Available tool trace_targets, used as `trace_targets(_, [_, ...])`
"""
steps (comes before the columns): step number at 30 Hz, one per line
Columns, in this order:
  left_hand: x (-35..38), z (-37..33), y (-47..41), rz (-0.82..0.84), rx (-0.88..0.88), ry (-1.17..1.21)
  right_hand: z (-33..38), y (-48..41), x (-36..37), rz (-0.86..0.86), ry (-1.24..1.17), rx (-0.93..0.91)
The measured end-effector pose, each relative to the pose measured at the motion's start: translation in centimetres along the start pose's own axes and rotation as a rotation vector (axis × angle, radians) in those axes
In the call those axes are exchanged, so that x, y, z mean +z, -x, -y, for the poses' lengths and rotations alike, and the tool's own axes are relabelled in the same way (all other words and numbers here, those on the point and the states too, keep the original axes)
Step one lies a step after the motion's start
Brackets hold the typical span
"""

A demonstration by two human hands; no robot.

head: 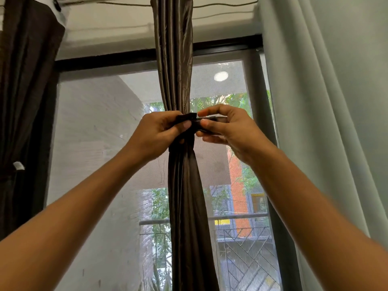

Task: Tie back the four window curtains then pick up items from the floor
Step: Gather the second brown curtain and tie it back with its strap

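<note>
A shiny brown curtain (175, 66) hangs gathered into a narrow bundle in the middle of the window. A dark tie-back band (190, 141) wraps around the bundle at hand height. My left hand (159, 133) pinches one end of the band against the curtain. My right hand (225, 129) pinches the other end, just to the right, fingertips almost meeting the left thumb. A dark brown curtain (25, 91) hangs at the left and a pale green curtain (327, 101) hangs loose at the right.
Behind the curtains stands a black-framed window (126, 57) with a mesh screen (100, 154). A curtain wire (220, 5) runs along the top. Outside are a balcony railing and buildings. The floor is out of view.
</note>
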State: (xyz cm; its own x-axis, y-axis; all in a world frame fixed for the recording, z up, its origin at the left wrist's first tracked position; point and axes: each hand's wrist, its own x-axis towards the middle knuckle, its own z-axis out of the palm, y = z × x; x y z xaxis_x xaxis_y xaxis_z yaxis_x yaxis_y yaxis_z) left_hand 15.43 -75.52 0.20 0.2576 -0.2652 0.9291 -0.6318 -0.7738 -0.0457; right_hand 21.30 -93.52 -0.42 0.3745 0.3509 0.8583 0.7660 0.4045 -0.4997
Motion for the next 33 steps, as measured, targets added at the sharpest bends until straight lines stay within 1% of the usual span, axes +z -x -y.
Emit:
trace_targets(3, [0.0, 0.1, 0.2, -0.021, -0.052, 0.092, -0.2, 0.0, 0.3, -0.012, -0.034, 0.128])
trace_targets(7, [-0.5, -0.2, 0.0, 0.009, -0.143, 0.228, -0.6, -0.1, 0.4, 0.129, -0.033, 0.294])
trace_targets(9, [-0.8, -0.5, -0.1, 0.049, -0.172, 0.279, -0.9, -0.1, 0.7, 0.181, 0.059, 0.293])
trace_targets(10, [-1.0, -0.6, -0.1, 0.076, -0.175, 0.284, -1.1, -0.1, 0.9, 0.171, 0.128, 0.249])
trace_targets(12, [-1.4, -0.7, -0.2, 0.122, -0.172, 0.282, -1.6, -0.4, 1.3, 0.095, 0.262, 0.085])
trace_targets(14, [-1.7, -0.7, -0.1, 0.145, -0.152, 0.272, -2.2, -0.6, 1.6, 0.027, 0.338, -0.075])
trace_targets(17, [-2.1, -0.8, 0.1, 0.156, -0.099, 0.213, -2.9, -0.8, 1.7, 0.01, 0.451, -0.2])
trace_targets(18, [-2.2, -0.6, 0.1, 0.157, -0.068, 0.163, -3.2, -0.9, 1.7, 0.003, 0.529, -0.26])
trace_targets(20, [-2.3, -0.4, 0.3, 0.149, 0.027, 0.009, -4.0, -1.2, 1.7, -0.058, 0.734, -0.457])
trace_targets(22, [-2.4, -0.2, 0.6, 0.13, 0.181, -0.153, -4.9, -1.4, 1.7, -0.124, 0.856, -0.578])
trace_targets(24, [-2.2, 0.2, 1.0, 0.098, 0.381, -0.343, -5.6, -1.5, 2.1, -0.154, 0.919, -0.628])
trace_targets(26, [-1.8, 0.6, 1.5, 0.052, 0.488, -0.481, -6.0, -1.6, 2.3, -0.173, 0.957, -0.663])
trace_targets(29, [-1.4, 1.0, 2.3, -0.015, 0.509, -0.522, -5.8, -1.8, 2.4, -0.21, 0.885, -0.638])
trace_targets(31, [-1.1, 1.2, 2.4, -0.038, 0.51, -0.528, -5.5, -2.0, 2.4, -0.227, 0.778, -0.567])
trace_targets(33, [-0.9, 1.2, 2.2, -0.046, 0.517, -0.553, -5.4, -2.0, 2.7, -0.205, 0.605, -0.447])
